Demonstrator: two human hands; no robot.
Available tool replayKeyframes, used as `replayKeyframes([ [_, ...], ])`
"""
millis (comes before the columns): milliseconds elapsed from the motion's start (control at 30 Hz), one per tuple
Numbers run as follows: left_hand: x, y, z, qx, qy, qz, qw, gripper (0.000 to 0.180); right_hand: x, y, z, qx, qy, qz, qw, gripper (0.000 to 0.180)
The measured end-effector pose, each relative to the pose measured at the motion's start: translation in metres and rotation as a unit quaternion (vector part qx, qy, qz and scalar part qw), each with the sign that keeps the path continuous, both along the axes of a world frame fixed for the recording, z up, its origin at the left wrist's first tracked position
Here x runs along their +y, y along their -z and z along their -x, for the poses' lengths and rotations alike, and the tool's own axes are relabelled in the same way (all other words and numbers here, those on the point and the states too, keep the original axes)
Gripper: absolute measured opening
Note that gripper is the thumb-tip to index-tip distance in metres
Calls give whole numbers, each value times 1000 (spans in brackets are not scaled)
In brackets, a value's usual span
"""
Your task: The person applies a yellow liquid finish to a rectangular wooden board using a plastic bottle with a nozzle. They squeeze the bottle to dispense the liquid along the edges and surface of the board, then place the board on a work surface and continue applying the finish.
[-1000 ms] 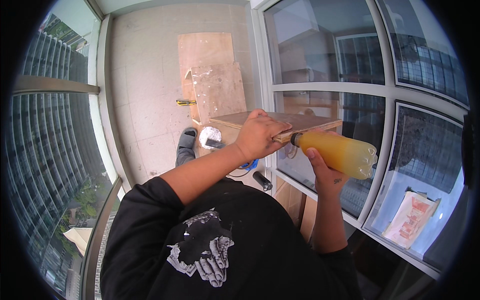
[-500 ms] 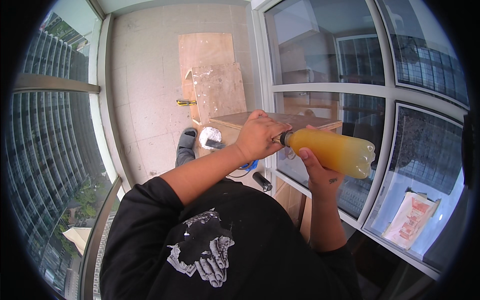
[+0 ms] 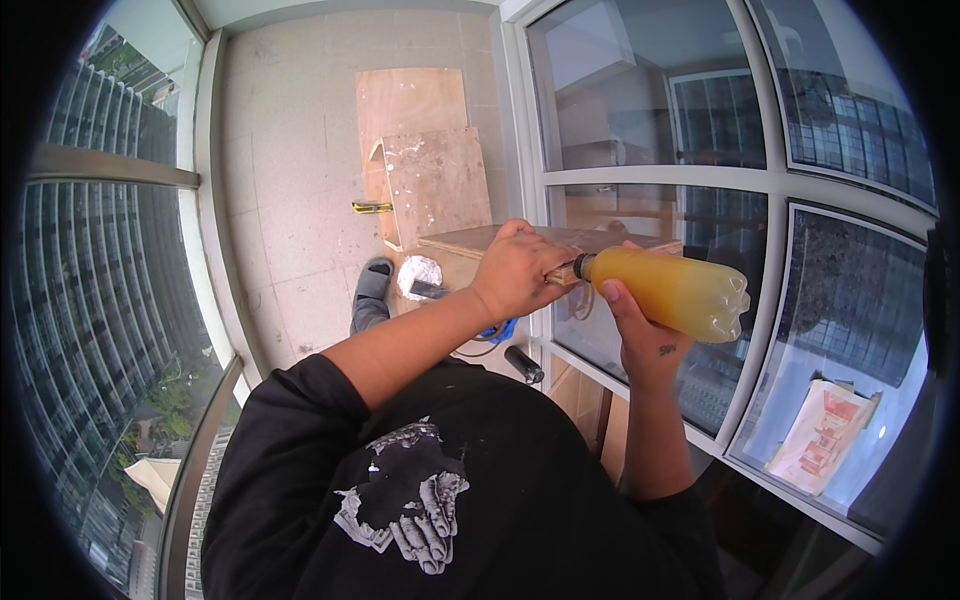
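Observation:
My right hand (image 3: 645,335) is wrapped around a clear plastic bottle (image 3: 675,295) of cloudy yellow liquid. The bottle lies nearly level, its base to the right and its dark neck end pointing at my left hand (image 3: 520,270). That hand is closed, knuckles up, around something mostly hidden; a tan, wood-coloured bit (image 3: 566,273) shows beside its fingers, right by the bottle's neck. Whether the neck touches it I cannot tell. Behind both hands runs a brown board (image 3: 625,242) with a pale edge.
Below stand a plywood box (image 3: 437,180) and a flat plywood sheet (image 3: 410,95). A yellow-black utility knife (image 3: 372,207) lies beside them. Near my shoe (image 3: 373,280) are a white-smeared round thing (image 3: 420,272) and a black cylinder (image 3: 523,363). Framed glass windows (image 3: 655,100) rise on the right.
The bottle's base has risen slightly and its neck has shifted a little to the right, showing more of the tan bit. My left hand has hardly moved.

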State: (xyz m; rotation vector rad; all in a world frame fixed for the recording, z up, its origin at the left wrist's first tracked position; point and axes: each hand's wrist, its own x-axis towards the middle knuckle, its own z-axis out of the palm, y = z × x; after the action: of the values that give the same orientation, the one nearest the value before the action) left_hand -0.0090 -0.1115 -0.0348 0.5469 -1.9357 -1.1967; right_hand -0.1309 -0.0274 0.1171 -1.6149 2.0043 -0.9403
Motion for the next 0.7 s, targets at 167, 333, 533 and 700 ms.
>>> replayKeyframes([
  [167,0,2,0,-14,18,-1,1000,36,-2,-9,-31,-170,88,11,981,58],
  [333,4,3,2,-2,-4,1,1000,36,-1,-7,-13,-85,85,2,993,56],
  [533,2,3,0,3,12,-12,1000,38,-5,-9,-31,-167,80,14,983,56],
  [700,2,2,-1,3,15,-11,1000,39,2,-8,-24,-149,62,1,987,59],
])
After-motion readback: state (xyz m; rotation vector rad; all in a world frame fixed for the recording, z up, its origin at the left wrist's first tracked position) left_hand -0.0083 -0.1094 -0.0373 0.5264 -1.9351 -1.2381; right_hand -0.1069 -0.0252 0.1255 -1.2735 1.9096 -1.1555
